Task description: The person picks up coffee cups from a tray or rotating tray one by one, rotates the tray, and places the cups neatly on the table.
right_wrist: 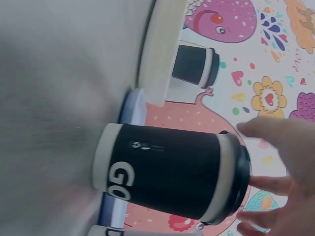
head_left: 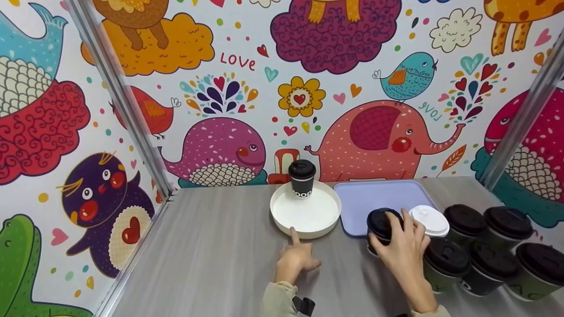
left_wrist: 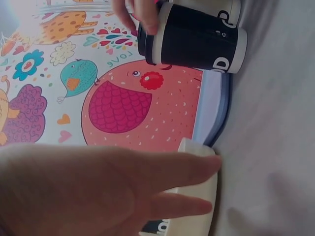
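Note:
A black lidded paper coffee cup (head_left: 378, 237) stands near the tray's front edge, and my right hand (head_left: 405, 248) grips its lid from above. In the right wrist view, thumb and fingers sit around the lid of this coffee cup (right_wrist: 170, 169). My left hand (head_left: 295, 259) reaches to a round white dish (head_left: 308, 215), its straight index finger at the front rim. Two extended fingers overlap the dish's side (left_wrist: 197, 191) in the left wrist view. Another black-lidded coffee cup (head_left: 303, 179) stands inside the dish, toward the back.
A lilac tray (head_left: 365, 198) lies right of the dish. Beside my right hand stand a white-lidded cup (head_left: 429, 220) and several black-lidded cups (head_left: 489, 264), closely grouped. A patterned wall panel (head_left: 246, 88) rises behind the grey table (head_left: 211, 251).

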A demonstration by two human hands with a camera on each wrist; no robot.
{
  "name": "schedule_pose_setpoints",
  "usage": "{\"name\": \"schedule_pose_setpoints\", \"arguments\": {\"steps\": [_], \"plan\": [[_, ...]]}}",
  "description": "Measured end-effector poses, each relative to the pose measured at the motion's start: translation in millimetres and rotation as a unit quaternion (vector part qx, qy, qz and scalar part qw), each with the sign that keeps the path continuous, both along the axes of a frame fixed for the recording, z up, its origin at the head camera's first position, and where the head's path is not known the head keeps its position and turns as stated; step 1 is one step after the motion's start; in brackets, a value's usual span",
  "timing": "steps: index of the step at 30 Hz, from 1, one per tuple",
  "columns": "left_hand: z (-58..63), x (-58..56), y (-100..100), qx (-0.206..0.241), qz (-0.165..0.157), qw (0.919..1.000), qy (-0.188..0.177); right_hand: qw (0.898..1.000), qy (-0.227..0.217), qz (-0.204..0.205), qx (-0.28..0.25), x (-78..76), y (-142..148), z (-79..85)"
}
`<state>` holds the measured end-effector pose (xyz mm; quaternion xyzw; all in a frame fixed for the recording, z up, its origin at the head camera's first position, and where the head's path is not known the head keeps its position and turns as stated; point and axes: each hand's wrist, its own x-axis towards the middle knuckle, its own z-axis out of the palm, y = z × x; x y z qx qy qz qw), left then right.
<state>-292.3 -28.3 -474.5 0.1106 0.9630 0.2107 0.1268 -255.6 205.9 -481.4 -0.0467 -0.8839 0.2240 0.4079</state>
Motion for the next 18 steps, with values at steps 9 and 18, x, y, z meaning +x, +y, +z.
{"name": "schedule_pose_setpoints", "arguments": {"steps": [9,18], "plan": [[-1.0,6.3,17.1,-0.038,-0.016,0.9991,0.013,0.996,0.071,0.044,-0.011,0.2,-9.9,5.4],[-3.6,11.8,29.1,-0.066,-0.024,0.9973,0.023,0.996,0.068,0.052,-0.020,0.8,-15.9,4.4]]}}
